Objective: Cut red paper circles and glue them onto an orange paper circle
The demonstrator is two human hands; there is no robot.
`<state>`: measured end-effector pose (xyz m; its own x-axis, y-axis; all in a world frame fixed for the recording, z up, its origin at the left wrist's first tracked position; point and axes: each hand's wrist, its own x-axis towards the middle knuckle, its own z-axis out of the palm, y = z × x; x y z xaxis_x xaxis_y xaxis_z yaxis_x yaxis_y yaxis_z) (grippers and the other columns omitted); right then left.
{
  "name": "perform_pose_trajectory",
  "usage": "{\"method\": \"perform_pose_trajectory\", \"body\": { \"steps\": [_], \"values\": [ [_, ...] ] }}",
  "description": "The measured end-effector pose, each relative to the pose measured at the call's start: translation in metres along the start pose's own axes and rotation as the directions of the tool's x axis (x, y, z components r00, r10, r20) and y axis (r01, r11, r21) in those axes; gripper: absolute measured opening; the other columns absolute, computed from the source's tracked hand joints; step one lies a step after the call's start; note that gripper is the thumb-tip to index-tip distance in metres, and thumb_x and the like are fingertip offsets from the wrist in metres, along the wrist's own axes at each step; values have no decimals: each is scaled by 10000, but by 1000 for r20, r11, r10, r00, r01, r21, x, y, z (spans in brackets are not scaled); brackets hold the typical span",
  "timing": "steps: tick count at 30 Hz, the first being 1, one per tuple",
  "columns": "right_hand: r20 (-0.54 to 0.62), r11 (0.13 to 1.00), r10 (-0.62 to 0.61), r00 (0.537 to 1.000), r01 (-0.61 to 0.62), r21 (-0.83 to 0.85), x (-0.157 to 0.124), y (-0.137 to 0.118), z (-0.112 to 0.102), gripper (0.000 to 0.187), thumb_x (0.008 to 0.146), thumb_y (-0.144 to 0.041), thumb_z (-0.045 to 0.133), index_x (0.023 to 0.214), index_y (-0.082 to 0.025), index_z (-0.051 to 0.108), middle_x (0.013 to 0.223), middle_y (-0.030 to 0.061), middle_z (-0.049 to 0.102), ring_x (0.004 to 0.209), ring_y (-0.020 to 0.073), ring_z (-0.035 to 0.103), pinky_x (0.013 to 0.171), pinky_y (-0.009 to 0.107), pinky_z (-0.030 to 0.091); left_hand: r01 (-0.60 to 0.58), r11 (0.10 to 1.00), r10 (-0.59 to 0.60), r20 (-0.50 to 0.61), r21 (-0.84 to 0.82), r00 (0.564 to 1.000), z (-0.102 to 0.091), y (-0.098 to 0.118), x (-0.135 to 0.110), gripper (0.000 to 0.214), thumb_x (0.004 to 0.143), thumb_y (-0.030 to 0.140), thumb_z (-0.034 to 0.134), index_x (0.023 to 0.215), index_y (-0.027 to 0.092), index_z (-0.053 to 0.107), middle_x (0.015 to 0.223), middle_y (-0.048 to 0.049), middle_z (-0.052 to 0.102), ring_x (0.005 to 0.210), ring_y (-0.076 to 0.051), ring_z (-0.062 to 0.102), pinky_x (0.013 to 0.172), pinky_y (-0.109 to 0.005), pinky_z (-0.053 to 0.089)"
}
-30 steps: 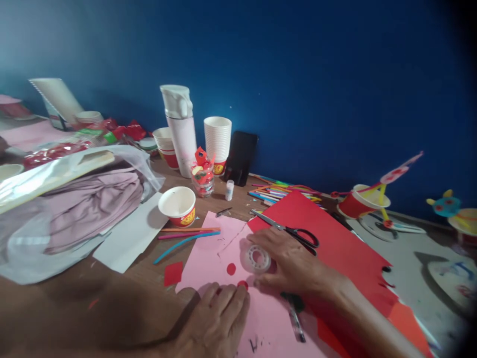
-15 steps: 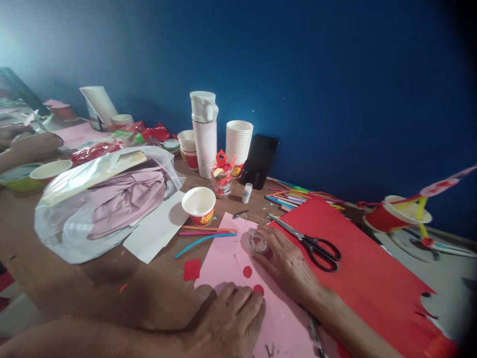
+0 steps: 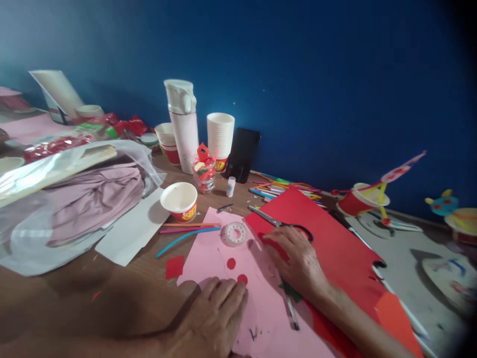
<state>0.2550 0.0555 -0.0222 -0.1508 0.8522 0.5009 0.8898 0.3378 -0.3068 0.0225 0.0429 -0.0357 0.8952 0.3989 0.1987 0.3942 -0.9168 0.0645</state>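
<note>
My left hand lies flat, fingers stretched, on the near edge of a pink paper sheet. Its fingertips are beside a small red paper dot; a second red dot lies just beyond. My right hand rests palm down where the pink sheet meets a red sheet, fingers loosely spread, holding nothing. A clear tape roll lies free on the pink sheet to the left of that hand. Black-handled scissors lie just beyond its fingers.
A red-and-white paper cup, coloured sticks, a red paper square, a pen, a white flask, stacked cups, a black phone, a jar, coloured pencils and a bagged pink cloth crowd the wooden table.
My right hand has let go of the tape roll and drawn back to the right; the roll now lies alone on the pink sheet. The left hand stays flat.
</note>
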Motion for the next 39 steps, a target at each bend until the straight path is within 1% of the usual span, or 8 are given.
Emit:
{"method": "perform_pose_trajectory", "body": {
  "steps": [5, 7, 9, 11, 15, 19, 31, 39],
  "values": [
    [50, 1000, -1, 999, 0, 25, -14, -1, -3, 175, 874, -195, 477, 858, -187, 652, 787, 64, 670, 753, 183, 589, 729, 329, 371, 6, 997, -15, -119, -77, 993, -15, 0, 6, 511, 820, 537, 380, 1081, 162, 609, 1080, -113, 639, 942, -270, 537, 813, -384, 410],
    [70, 1000, -6, 998, 5, 6, -14, -3, -3, 210, 880, -193, 454, 819, -182, 654, 710, 48, 657, 696, 168, 578, 708, 318, 347, -37, 999, 33, -133, -26, 991, -29, 0, 8, 522, 817, 540, 402, 1069, 134, 612, 1073, -109, 644, 913, -240, 535, 819, -348, 403],
    [87, 998, 22, 996, -17, -54, -11, -3, -8, 249, 876, -230, 458, 719, -173, 644, 629, 36, 635, 636, 157, 564, 679, 305, 330, -51, 997, 52, -10, 63, 999, -41, -1, 9, 527, 816, 509, 457, 1127, 102, 580, 1108, -114, 630, 945, -230, 515, 870, -334, 373],
    [134, 985, 107, 985, -87, -149, -6, -3, -16, 311, 864, -295, 481, 608, -172, 605, 565, 26, 615, 572, 144, 549, 640, 287, 323, -21, 992, 32, -94, 120, 995, -46, -3, 9, 516, 830, 527, 415, 1074, 116, 610, 1065, -105, 648, 928, -237, 506, 855, -349, 361],
    [316, 908, 323, 892, -198, -369, 1, -8, -34, 362, 815, -415, 523, 540, -187, 579, 496, 19, 612, 517, 152, 554, 533, 256, 282, -108, 982, 122, -90, 152, 988, -40, -9, 9, 511, 840, 533, 401, 1093, 140, 608, 1087, -79, 648, 924, -221, 508, 848, -329, 352],
    [450, 883, 345, 824, -122, -454, -1, -17, -34, 306, 793, -404, 524, 572, -207, 602, 503, 20, 638, 510, 180, 584, 497, 256, 249, -60, 988, 75, -100, 144, 992, -34, -5, 7, 557, 802, 594, 427, 1079, 147, 612, 1102, -86, 642, 951, -239, 508, 859, -350, 347],
    [514, 885, 277, 812, -7, -466, -10, -32, -36, 288, 801, -310, 494, 561, -210, 618, 519, 54, 659, 487, 225, 625, 435, 267, 218, 38, 999, -40, -116, -18, 992, -1, -1, 2, 571, 815, 581, 363, 1145, 162, 567, 1159, -117, 601, 961, -260, 537, 839, -378, 389],
    [560, 903, 272, 783, -6, -430, -14, -29, -38, 242, 761, -214, 485, 545, -200, 594, 510, 55, 649, 456, 201, 592, 440, 267, 179, 49, 991, -57, -60, -123, 997, -15, -1, 9, 472, 818, 512, 407, 1140, 207, 567, 1068, -97, 626, 894, -256, 544, 776, -378, 419]
  ]
}}
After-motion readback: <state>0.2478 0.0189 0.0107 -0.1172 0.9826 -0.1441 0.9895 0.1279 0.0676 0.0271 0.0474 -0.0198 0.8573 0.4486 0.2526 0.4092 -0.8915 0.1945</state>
